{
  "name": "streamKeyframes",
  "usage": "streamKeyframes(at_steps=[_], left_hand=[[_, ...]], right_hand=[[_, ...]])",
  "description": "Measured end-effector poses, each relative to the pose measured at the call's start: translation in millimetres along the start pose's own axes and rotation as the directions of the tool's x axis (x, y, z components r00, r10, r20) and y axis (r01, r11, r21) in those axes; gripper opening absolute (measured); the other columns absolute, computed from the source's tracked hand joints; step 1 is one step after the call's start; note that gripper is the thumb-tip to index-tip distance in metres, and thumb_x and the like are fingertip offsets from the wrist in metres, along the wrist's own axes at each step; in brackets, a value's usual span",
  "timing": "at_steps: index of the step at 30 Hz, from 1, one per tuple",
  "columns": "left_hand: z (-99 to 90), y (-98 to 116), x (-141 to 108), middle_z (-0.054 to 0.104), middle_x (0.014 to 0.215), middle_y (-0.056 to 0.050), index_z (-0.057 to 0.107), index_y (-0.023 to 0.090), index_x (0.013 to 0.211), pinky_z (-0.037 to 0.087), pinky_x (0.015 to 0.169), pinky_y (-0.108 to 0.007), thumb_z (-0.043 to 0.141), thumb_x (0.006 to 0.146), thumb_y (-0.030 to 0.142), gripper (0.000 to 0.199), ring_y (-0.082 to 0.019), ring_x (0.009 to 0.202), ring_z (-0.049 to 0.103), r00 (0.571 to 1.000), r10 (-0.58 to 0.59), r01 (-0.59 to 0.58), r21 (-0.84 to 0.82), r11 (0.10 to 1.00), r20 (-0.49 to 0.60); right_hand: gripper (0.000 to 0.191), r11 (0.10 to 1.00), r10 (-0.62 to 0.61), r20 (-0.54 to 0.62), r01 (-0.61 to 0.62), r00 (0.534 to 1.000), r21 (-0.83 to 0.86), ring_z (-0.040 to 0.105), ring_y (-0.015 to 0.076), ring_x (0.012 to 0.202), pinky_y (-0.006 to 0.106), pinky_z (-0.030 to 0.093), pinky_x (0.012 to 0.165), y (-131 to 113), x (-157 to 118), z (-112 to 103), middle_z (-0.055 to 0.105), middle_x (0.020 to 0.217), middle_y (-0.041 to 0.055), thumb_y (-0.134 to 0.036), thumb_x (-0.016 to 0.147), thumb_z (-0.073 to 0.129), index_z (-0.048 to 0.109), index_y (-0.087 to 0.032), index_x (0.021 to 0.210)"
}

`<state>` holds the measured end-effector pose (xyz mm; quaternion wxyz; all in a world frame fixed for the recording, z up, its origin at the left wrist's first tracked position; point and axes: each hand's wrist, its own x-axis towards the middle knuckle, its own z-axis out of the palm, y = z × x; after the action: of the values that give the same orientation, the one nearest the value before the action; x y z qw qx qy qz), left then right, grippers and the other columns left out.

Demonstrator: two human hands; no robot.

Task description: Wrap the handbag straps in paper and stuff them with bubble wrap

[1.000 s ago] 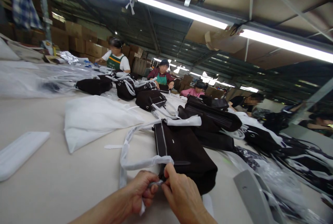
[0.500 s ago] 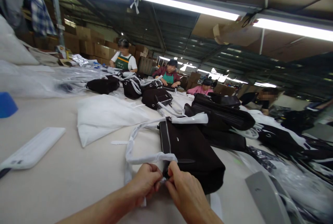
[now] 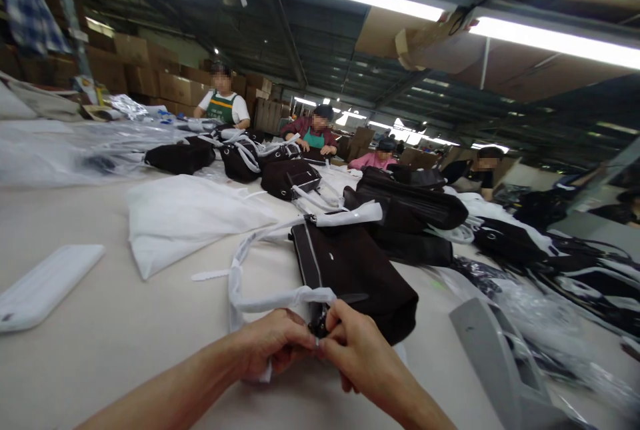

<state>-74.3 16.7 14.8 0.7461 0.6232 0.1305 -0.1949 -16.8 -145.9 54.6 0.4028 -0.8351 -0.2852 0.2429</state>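
A dark handbag point(image 3: 360, 277) lies on the pale table, its opening edge facing left. White wrapping covers its looped handle point(image 3: 234, 283), which spreads out to the left of the bag. At the bag's near corner, my left hand point(image 3: 280, 342) and my right hand point(image 3: 355, 343) meet fingertip to fingertip. Both pinch a small whitish bit of wrapping or strip beside the dark metal hardware point(image 3: 319, 323) at the handle's end. The exact shape of that bit is mostly hidden by my fingers.
A white cloth bag point(image 3: 185, 217) and a white flat object point(image 3: 50, 283) lie to the left. More dark bags point(image 3: 410, 197) are heaped behind. A grey tape dispenser-like object point(image 3: 490, 350) and clear plastic point(image 3: 550, 330) are at the right. Several people work across the table.
My fingertips have come closer together at the handle's end, and the dark hardware shows more between them. The whole view has shifted, so things appear further left and slightly higher.
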Motion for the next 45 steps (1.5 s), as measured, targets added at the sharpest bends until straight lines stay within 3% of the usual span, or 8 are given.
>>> streamKeyframes(at_steps=[12, 20, 29, 32, 35, 37, 40, 45], left_hand=[[2.1, -7.8, 0.8, 0.040, 0.049, 0.009, 0.047, 0.021, 0.064, 0.012, 0.040, -0.021, 0.071, 0.065, 0.039, 0.030, -0.005, 0.037, 0.018, 0.995, -0.081, 0.080, 0.012, 0.997, 0.056], [-3.7, -14.1, -2.9, 0.047, 0.050, 0.006, 0.048, 0.021, 0.066, 0.018, 0.041, -0.023, 0.058, 0.066, 0.035, 0.017, -0.008, 0.041, 0.033, 0.998, 0.058, -0.052, 0.176, 0.983, -0.028], [-7.3, -4.9, -12.5, 0.049, 0.051, 0.005, 0.052, 0.020, 0.062, 0.025, 0.047, -0.025, 0.049, 0.071, 0.028, 0.012, -0.011, 0.046, 0.037, 0.988, 0.146, -0.127, 0.307, 0.943, -0.041], [-6.7, -2.8, -14.4, 0.048, 0.053, 0.004, 0.049, 0.021, 0.060, 0.028, 0.051, -0.025, 0.049, 0.071, 0.028, 0.013, -0.012, 0.051, 0.040, 0.985, 0.165, -0.143, 0.327, 0.934, -0.041], [-7.5, -3.5, -12.2, 0.048, 0.055, 0.004, 0.049, 0.021, 0.061, 0.028, 0.051, -0.025, 0.048, 0.070, 0.028, 0.011, -0.013, 0.052, 0.040, 0.984, 0.176, -0.161, 0.332, 0.929, -0.018], [-8.7, -5.2, -9.7, 0.047, 0.055, 0.004, 0.051, 0.020, 0.064, 0.028, 0.051, -0.025, 0.047, 0.071, 0.028, 0.011, -0.013, 0.052, 0.039, 0.981, 0.196, -0.185, 0.330, 0.926, 0.001], [-11.0, -7.4, -7.3, 0.046, 0.054, 0.004, 0.053, 0.020, 0.064, 0.026, 0.049, -0.025, 0.046, 0.071, 0.028, 0.013, -0.013, 0.051, 0.038, 0.974, 0.225, -0.220, 0.329, 0.918, 0.022], [-13.4, -4.3, -11.0, 0.048, 0.051, 0.003, 0.051, 0.020, 0.059, 0.028, 0.048, -0.024, 0.047, 0.069, 0.029, 0.014, -0.013, 0.049, 0.041, 0.975, 0.221, -0.206, 0.337, 0.919, -0.005]], right_hand=[[0.019, 0.982, 0.062, -0.265, -0.012, 0.962, 0.189, 0.038, 0.0068, 0.029, 0.016, 0.020, 0.027, 24.3, -21.6, 40.7, 0.051, 0.050, -0.0120, -0.030, 0.084, 0.054, 0.036, -0.027, 0.079], [0.011, 0.898, -0.358, -0.393, 0.196, 0.847, -0.395, 0.068, 0.0211, 0.054, 0.026, 0.040, 0.048, 57.0, -12.4, 61.7, 0.068, 0.064, 0.0026, -0.027, 0.096, 0.038, 0.043, -0.025, 0.086], [0.013, 0.890, -0.365, -0.286, 0.242, 0.886, -0.387, 0.065, 0.0174, 0.047, 0.024, 0.043, 0.047, 57.9, -20.2, 56.2, 0.067, 0.058, -0.0037, -0.031, 0.098, 0.044, 0.046, -0.026, 0.086], [0.016, 0.729, -0.533, -0.225, 0.308, 0.815, -0.611, 0.066, 0.0160, 0.051, 0.024, 0.045, 0.050, 36.7, -26.6, 20.7, 0.067, 0.063, -0.0021, -0.027, 0.099, 0.047, 0.056, -0.024, 0.086], [0.013, 0.459, -0.732, 0.006, 0.499, 0.681, -0.735, 0.072, 0.0237, 0.095, 0.034, 0.055, 0.083, 9.2, -15.4, -9.4, 0.077, 0.100, 0.0051, -0.020, 0.098, 0.052, 0.064, -0.023, 0.101], [0.017, 0.341, -0.737, 0.190, 0.599, 0.648, -0.724, 0.064, 0.0274, 0.118, 0.046, 0.048, 0.104, -4.1, -0.6, -17.9, 0.073, 0.124, 0.0053, -0.019, 0.094, 0.059, 0.065, -0.022, 0.110], [0.025, 0.302, -0.668, 0.346, 0.665, 0.659, -0.683, 0.057, 0.0247, 0.130, 0.049, 0.035, 0.118, -10.5, 19.8, -15.9, 0.068, 0.132, 0.0039, -0.021, 0.089, 0.069, 0.064, -0.021, 0.114], [0.010, 0.244, -0.720, 0.330, 0.668, 0.611, -0.703, 0.057, 0.0250, 0.128, 0.050, 0.038, 0.116, 0.8, 29.9, -1.3, 0.067, 0.134, 0.0054, -0.025, 0.091, 0.067, 0.067, -0.021, 0.101]])
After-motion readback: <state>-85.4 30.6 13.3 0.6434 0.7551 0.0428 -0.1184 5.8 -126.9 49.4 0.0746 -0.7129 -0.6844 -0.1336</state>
